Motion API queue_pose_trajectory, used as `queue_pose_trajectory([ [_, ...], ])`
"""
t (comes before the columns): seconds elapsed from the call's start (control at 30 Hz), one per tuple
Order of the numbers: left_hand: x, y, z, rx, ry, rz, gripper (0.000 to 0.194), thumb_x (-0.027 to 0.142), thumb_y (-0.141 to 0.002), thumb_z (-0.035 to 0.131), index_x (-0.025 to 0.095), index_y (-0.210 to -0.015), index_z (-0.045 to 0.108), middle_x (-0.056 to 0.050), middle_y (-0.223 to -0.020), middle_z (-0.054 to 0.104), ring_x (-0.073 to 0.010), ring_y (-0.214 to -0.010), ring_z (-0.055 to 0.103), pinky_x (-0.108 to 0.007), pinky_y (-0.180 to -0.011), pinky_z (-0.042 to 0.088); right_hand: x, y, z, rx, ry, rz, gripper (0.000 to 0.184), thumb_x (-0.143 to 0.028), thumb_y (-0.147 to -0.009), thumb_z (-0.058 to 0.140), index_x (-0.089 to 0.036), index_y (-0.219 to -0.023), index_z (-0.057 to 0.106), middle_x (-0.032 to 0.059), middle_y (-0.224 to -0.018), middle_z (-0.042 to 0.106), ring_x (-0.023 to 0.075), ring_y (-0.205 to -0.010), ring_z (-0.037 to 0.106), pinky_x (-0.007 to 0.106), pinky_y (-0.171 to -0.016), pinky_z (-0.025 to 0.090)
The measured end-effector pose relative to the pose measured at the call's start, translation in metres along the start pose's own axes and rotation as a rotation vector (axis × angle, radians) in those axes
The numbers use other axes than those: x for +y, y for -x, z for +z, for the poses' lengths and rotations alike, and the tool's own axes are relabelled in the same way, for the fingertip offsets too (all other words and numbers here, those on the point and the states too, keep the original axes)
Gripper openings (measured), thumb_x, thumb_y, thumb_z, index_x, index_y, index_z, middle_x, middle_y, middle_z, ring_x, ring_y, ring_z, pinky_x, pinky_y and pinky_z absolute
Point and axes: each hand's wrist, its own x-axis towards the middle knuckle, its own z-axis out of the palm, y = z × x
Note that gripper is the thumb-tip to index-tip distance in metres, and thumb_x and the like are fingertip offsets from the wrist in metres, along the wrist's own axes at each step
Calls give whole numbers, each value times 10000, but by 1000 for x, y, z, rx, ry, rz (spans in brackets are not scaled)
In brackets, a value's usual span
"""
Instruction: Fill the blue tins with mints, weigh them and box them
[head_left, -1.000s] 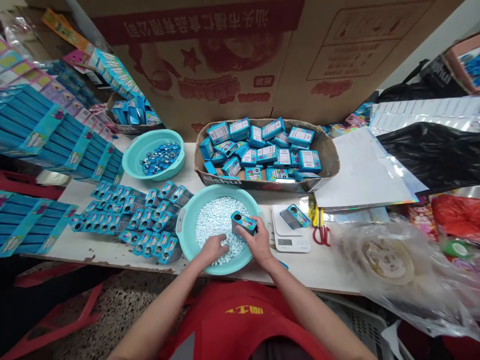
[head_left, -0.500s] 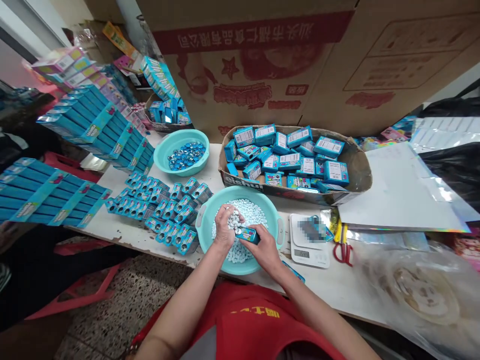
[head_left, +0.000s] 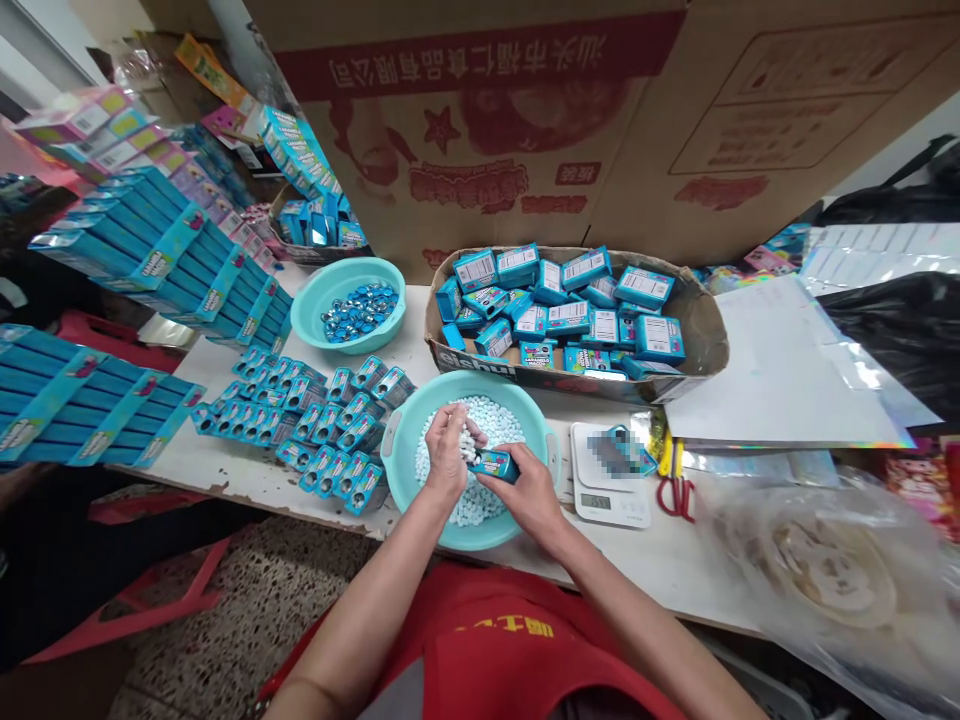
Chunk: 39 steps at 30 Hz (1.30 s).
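left hand (head_left: 445,452)'s cupped around small white roundish pellets (head_left: 467,444), right hand (head_left: 526,488)'s gripping a glossy blue rectangular box (head_left: 499,464), both over a round, smooth turquoise plastic basin (head_left: 480,539)

A large cardboard carton (head_left: 480,130) with red print, a starfish among it, spans the top of the frame. At the upper left are pink and purple boxes (head_left: 82,115) and, near them, an orange packet (head_left: 214,72). White sheets (head_left: 780,360) lie at the right, with black plastic (head_left: 892,320) next to them. Right of centre are red-handled scissors (head_left: 677,482). A crumpled clear bag (head_left: 742,540) fills the lower right. At the lower left, a red stool (head_left: 135,615) stands on a speckled floor (head_left: 247,590).
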Motion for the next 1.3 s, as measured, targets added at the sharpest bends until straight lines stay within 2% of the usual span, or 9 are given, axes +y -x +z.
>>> queue_pose_trajectory([
  [0.17, 1, 2, 1, 6, -69, -6, 329, 443, -691, 678, 152, -667, 526, 14, -627, 576, -106, -520, 581, -213, -495, 453, -2, -1, 2, 21, 4, -21, 265, -287, -698, 706, -212, -924, 589, 48, -924, 636, 236, -900, 603, 349, -791, 462],
  [0.37, -2, 4, 0, 14, -52, 64, 269, 395, -743, 641, 165, -677, 517, 49, -506, 509, -115, -513, 579, -241, -579, 476, -3, -2, 3, 5, -14, 4, 259, -285, -694, 705, -209, -915, 592, 43, -901, 636, 235, -879, 609, 347, -775, 466],
  [0.53, -4, 7, -3, -24, -88, 59, 242, 376, -738, 644, 166, -708, 528, 31, -605, 547, -96, -544, 561, -215, -542, 451, -7, 0, 3, -5, -26, -11, 241, -283, -703, 693, -218, -919, 606, 44, -907, 639, 236, -886, 607, 348, -778, 465],
  [0.73, -3, 7, 2, -74, -108, 37, 235, 387, -752, 619, 174, -712, 529, 35, -532, 525, -100, -489, 522, -214, -494, 416, -2, -3, 7, 9, -101, 16, 261, -294, -694, 710, -216, -925, 616, 38, -898, 642, 225, -864, 609, 345, -770, 469],
  [0.9, 3, -11, -16, 31, -126, 54, 270, 449, -757, 570, 182, -765, 528, 22, -558, 538, -151, -585, 580, -286, -625, 467, 3, -1, -4, 51, -215, -5, 308, -367, -665, 758, -225, -915, 648, 43, -945, 634, 227, -924, 599, 371, -845, 466],
  [0.97, 1, -21, -37, 33, -371, 59, 308, 497, -766, 530, 190, -776, 541, -16, -658, 587, -192, -710, 602, -342, -726, 468, 8, 1, -11, 90, -245, -29, 340, -397, -655, 771, -238, -935, 662, 50, -991, 616, 229, -972, 583, 384, -888, 457],
  [1.13, -26, -14, -78, -76, -1582, -12, 420, 510, -713, 603, 205, -1002, 613, -160, -1174, 569, -369, -1155, 446, -502, -960, 312, 34, 1, -14, 156, -166, -25, 347, -423, -677, 753, -245, -964, 673, 52, -957, 609, 233, -956, 576, 408, -876, 471],
  [1.2, -42, 2, -76, -152, -1805, -101, 589, 585, -701, 579, 186, -1134, 571, -208, -1273, 490, -422, -1201, 386, -554, -947, 298, 44, 1, -9, 192, -124, -41, 341, -417, -710, 729, -234, -989, 659, 60, -964, 609, 232, -950, 576, 412, -870, 473],
  [1.3, -62, 23, -60, -295, -1863, -235, 730, 652, -661, 559, 176, -1213, 511, -225, -1308, 443, -441, -1200, 374, -569, -905, 336, 50, 4, -3, 280, -77, -76, 315, -411, -743, 698, -219, -987, 643, 69, -955, 609, 230, -930, 577, 416, -861, 472],
])
